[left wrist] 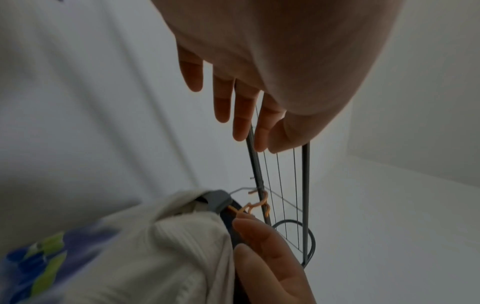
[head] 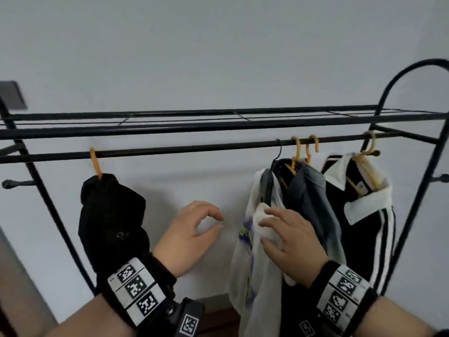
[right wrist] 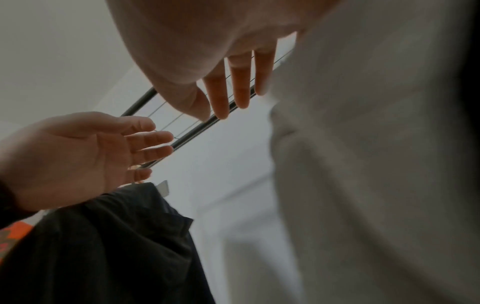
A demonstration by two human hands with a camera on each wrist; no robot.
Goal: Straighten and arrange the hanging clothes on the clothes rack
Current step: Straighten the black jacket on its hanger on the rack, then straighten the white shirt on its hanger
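A black clothes rack's rail (head: 194, 148) carries several garments. At the left hangs a bunched black garment (head: 111, 215) (right wrist: 116, 246) on an orange hanger. Crowded at the right are a white printed garment (head: 257, 276) (left wrist: 155, 246) (right wrist: 363, 164), a grey one (head: 308, 190) and a black jacket with a white collar (head: 359, 234). My right hand (head: 263, 231) (right wrist: 215, 115) rests with straight fingers on the white garment near its shoulder. My left hand (head: 218, 222) (left wrist: 249, 133) hovers in the gap between the black and white garments, fingers relaxed and holding nothing.
A wire shelf (head: 218, 117) tops the rack, just above the rail. The arched end frame (head: 413, 76) stands at the right and a side peg (head: 14, 184) sticks out at the left. A long stretch of rail between the black and white garments is bare. A plain wall lies behind.
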